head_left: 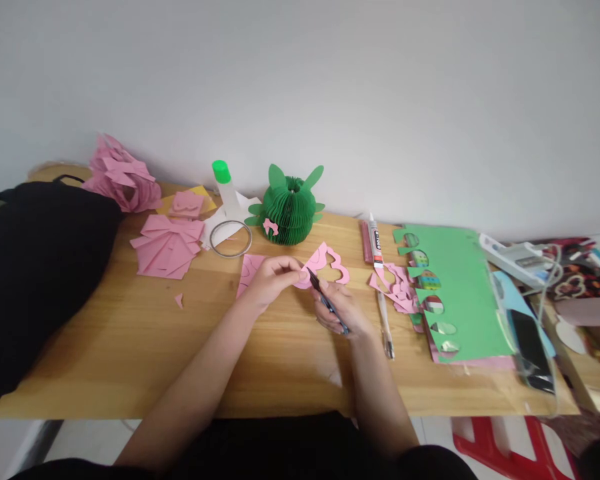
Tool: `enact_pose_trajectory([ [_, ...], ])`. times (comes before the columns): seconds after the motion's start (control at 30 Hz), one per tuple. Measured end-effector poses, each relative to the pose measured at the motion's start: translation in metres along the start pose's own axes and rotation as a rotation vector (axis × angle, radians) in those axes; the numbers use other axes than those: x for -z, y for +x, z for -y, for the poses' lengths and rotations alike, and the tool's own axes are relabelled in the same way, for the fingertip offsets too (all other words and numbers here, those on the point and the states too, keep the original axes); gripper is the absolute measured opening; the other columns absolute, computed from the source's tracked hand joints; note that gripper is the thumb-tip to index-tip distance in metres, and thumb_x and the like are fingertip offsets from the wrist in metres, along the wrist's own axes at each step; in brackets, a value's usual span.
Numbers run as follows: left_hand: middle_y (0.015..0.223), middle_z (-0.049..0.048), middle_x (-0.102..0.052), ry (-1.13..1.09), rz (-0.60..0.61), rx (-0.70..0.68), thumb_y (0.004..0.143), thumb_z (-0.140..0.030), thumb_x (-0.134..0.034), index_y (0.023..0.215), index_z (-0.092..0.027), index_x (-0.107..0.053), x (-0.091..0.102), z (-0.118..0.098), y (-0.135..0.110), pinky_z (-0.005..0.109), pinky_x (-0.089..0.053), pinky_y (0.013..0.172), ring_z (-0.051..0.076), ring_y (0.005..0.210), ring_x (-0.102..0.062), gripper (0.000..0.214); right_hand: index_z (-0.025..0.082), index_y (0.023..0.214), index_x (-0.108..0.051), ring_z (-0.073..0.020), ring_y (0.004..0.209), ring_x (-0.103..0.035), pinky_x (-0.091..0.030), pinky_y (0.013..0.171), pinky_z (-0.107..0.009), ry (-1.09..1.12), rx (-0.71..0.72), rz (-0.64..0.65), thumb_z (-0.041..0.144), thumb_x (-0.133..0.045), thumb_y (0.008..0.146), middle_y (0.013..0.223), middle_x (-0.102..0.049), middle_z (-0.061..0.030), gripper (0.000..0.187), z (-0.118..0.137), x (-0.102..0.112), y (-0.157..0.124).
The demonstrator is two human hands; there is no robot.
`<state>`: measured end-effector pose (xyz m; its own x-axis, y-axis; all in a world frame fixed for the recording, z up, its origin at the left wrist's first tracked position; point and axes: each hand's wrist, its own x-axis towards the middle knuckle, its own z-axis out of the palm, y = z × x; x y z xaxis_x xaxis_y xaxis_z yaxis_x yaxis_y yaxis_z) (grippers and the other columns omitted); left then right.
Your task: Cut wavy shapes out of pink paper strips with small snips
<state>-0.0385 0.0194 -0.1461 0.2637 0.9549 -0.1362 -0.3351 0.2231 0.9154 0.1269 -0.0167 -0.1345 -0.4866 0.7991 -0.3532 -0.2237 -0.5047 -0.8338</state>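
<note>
My left hand (pixel 279 279) pinches a pink paper piece (pixel 316 259) between thumb and fingers, above the wooden table. A scalloped strip with a hollow middle hangs off its right side. My right hand (pixel 341 308) is closed round slim scissors (pixel 334 310) with a black tip and blue-grey handles; the tip meets the paper beside my left thumb. Partly under my left hand lies a pink sheet with curved lines (pixel 249 268). Behind my hands stands a green honeycomb-paper ball (pixel 290 212) with leaf-shaped pieces and a small pink cutout on its front.
Left are folded pink paper (pixel 167 245), a pink paper ball (pixel 123 175), a glue stick (pixel 223 183), a tape ring (pixel 231 239) and a black bag (pixel 45 280). Right are a glue tube (pixel 375 243), pink scraps (pixel 400 288), a pen (pixel 385 323), green sheets (pixel 460 293) and a phone (pixel 530 347).
</note>
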Motion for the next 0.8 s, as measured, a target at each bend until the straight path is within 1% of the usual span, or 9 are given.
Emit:
enact_pose_trajectory([
  [0.37,0.062,0.0005,-0.067,-0.01,-0.011,0.01,0.059,-0.024,-0.08,0.054,-0.015,-0.064,-0.0002,-0.0009,-0.0004,0.026,-0.042,0.064,0.013,0.062,-0.057,0.019,0.022,0.072,-0.047,-0.0042,0.022,-0.018,-0.014,0.024,-0.016,-0.007,-0.005,0.001,0.065,-0.061,0.081,0.031,-0.033,0.0146,0.047,0.0004,-0.0001,-0.0006],
  [0.8,0.059,0.0002,-0.067,-0.028,-0.089,0.038,0.054,-0.023,-0.081,0.054,-0.016,-0.068,-0.0023,-0.0013,0.0004,0.027,-0.045,0.064,0.013,0.059,-0.058,0.015,0.021,0.072,-0.048,-0.0037,0.022,-0.018,-0.015,0.024,-0.015,0.017,-0.008,0.008,0.064,-0.063,0.082,0.032,-0.035,0.0146,0.046,0.001,-0.0002,-0.0012],
])
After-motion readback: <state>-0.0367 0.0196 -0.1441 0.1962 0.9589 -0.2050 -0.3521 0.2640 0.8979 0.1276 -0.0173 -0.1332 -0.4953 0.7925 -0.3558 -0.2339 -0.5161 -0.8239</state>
